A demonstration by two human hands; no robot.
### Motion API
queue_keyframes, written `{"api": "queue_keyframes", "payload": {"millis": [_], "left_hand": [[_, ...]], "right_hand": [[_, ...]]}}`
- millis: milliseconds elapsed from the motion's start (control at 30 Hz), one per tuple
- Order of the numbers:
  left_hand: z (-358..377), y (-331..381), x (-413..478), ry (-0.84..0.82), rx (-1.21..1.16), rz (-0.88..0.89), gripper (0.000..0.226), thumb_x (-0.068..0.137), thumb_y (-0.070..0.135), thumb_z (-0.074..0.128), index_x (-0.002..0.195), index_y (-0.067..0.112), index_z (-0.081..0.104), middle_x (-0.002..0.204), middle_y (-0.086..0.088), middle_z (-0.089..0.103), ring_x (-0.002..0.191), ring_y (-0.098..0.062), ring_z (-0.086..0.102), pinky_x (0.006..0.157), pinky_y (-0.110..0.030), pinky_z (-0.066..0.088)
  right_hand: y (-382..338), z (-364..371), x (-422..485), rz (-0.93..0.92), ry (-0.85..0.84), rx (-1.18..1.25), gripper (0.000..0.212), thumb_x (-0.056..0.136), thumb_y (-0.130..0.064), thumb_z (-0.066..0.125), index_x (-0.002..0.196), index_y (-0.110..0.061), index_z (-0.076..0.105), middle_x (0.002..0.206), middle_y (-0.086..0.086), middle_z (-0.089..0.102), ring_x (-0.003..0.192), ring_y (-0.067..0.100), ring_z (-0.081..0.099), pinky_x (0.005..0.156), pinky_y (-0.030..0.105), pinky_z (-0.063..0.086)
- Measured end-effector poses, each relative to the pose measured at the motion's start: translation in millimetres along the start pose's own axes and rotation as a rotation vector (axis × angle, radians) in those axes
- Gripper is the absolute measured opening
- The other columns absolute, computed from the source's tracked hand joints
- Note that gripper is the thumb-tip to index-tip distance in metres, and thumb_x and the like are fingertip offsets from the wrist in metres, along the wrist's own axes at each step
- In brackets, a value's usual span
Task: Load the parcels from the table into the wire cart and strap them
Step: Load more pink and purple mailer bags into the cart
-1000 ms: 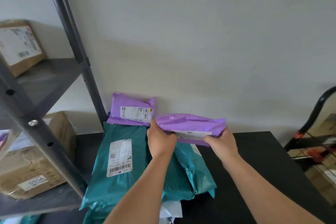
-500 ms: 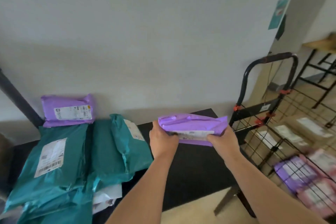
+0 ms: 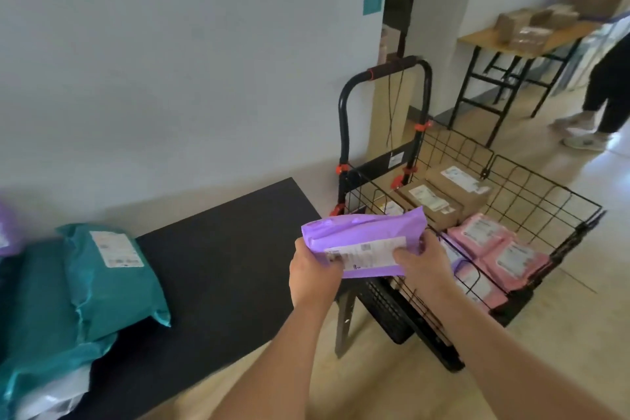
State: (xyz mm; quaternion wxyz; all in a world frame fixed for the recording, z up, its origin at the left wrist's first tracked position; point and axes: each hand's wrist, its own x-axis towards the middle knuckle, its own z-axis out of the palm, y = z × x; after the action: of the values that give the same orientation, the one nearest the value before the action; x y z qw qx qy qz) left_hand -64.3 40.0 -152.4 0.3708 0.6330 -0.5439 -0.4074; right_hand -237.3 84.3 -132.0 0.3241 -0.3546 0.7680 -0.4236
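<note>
As both hands carry it, the purple parcel (image 3: 364, 242) hangs in the air past the right end of the tabletop (image 3: 221, 249), just at the near rim of the wire cart (image 3: 545, 187), whose basket lies toward 2 o'clock from it. The left hand (image 3: 313, 269) holds its left end and the right hand (image 3: 422, 266) its right end; each grip is clamped on the parcel, with fingers curled round the edge. The bag looks soft and light, and its plastic skin is probably slippery, so I judge the two ends the safest places to hold. Compared with half a second ago, the view has turned to the right. The teal parcels (image 3: 102, 283) now sit at 9 o'clock. The cart, with its pink parcels (image 3: 494, 249) and brown boxes (image 3: 443, 194), now shows fully, and the parcel is nearer to it.
</note>
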Motion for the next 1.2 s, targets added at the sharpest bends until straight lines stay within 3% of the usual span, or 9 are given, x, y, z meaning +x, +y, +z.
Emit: {"api": "queue_keyframes", "payload": {"millis": [133,333,467,533,600,833,1033,1133,1200], "left_hand": [[41.1,1.6,-0.1,-0.092,0.056,-0.050,0.051,0.079,0.029,0.074,0.115,0.033,0.037,0.102,0.012,0.055,0.092,-0.011,0.062,0.073,-0.035,0.061],[115.1,14.6,7.0,-0.218,0.132,0.000,0.050,0.082,0.036,0.071,0.121,0.025,0.043,0.105,0.009,0.055,0.091,-0.011,0.058,0.070,-0.030,0.057],[166.5,25.4,21.7,-0.278,0.129,-0.015,0.046,0.082,0.034,0.072,0.118,0.024,0.045,0.109,0.007,0.058,0.089,-0.008,0.058,0.069,-0.027,0.055],[193.7,32.8,31.8,-0.319,0.097,-0.035,0.048,0.081,0.032,0.073,0.120,0.021,0.047,0.112,0.004,0.059,0.098,-0.015,0.060,0.080,-0.038,0.057],[219.6,40.8,41.8,-0.348,0.062,-0.067,0.051,0.081,0.031,0.074,0.122,0.020,0.047,0.114,0.002,0.059,0.102,-0.019,0.061,0.086,-0.044,0.056],[294.7,67.4,84.1,-0.404,0.111,-0.168,0.054,0.081,0.039,0.071,0.125,0.022,0.045,0.116,0.003,0.057,0.104,-0.019,0.058,0.084,-0.039,0.053],[352.3,84.2,103.7,-0.521,0.051,-0.297,0.064,0.085,0.038,0.069,0.136,0.017,0.037,0.124,-0.001,0.056,0.109,-0.022,0.058,0.092,-0.040,0.053],[374.4,77.4,106.1,-0.548,0.113,-0.360,0.053,0.085,0.035,0.070,0.127,0.014,0.044,0.123,-0.004,0.059,0.106,-0.021,0.059,0.089,-0.037,0.052],[384.1,69.3,109.2,-0.605,0.208,-0.406,0.039,0.085,0.036,0.069,0.115,0.019,0.051,0.121,-0.002,0.063,0.094,-0.015,0.058,0.078,-0.028,0.049]], "right_hand": [[24.3,-30.8,14.0,0.059,0.077,0.013,0.051,0.084,-0.024,0.067,0.132,-0.017,0.050,0.113,0.001,0.060,0.094,0.020,0.060,0.074,0.035,0.050],[58.9,-80.8,46.4,0.145,0.208,-0.022,0.048,0.088,-0.032,0.069,0.130,-0.016,0.052,0.111,0.003,0.063,0.097,0.022,0.061,0.083,0.040,0.055],[75.3,-112.4,80.1,0.173,0.238,-0.053,0.032,0.089,-0.029,0.070,0.116,-0.020,0.056,0.103,0.001,0.064,0.086,0.016,0.063,0.071,0.031,0.054],[80.7,-128.5,101.9,0.183,0.251,-0.042,0.026,0.089,-0.026,0.070,0.109,-0.022,0.055,0.099,-0.001,0.065,0.080,0.011,0.062,0.060,0.024,0.049],[84.0,-143.5,125.7,0.185,0.254,-0.055,0.023,0.088,-0.027,0.071,0.104,-0.026,0.053,0.094,-0.004,0.064,0.079,0.011,0.062,0.061,0.025,0.049],[94.0,-182.1,207.3,0.202,0.234,-0.147,0.028,0.090,-0.030,0.069,0.112,-0.022,0.055,0.087,-0.015,0.059,0.074,0.003,0.060,0.054,0.019,0.043],[107.6,-212.3,257.4,0.265,0.253,-0.289,0.028,0.092,-0.034,0.065,0.115,-0.019,0.061,0.101,0.001,0.065,0.087,0.020,0.064,0.078,0.041,0.057],[123.8,-219.9,273.7,0.292,0.236,-0.358,0.028,0.092,-0.029,0.063,0.118,-0.019,0.064,0.093,-0.003,0.064,0.079,0.016,0.060,0.066,0.029,0.046],[136.3,-221.4,284.9,0.313,0.186,-0.407,0.024,0.092,-0.025,0.062,0.115,-0.018,0.065,0.087,-0.003,0.063,0.075,0.016,0.059,0.059,0.026,0.039]]}}
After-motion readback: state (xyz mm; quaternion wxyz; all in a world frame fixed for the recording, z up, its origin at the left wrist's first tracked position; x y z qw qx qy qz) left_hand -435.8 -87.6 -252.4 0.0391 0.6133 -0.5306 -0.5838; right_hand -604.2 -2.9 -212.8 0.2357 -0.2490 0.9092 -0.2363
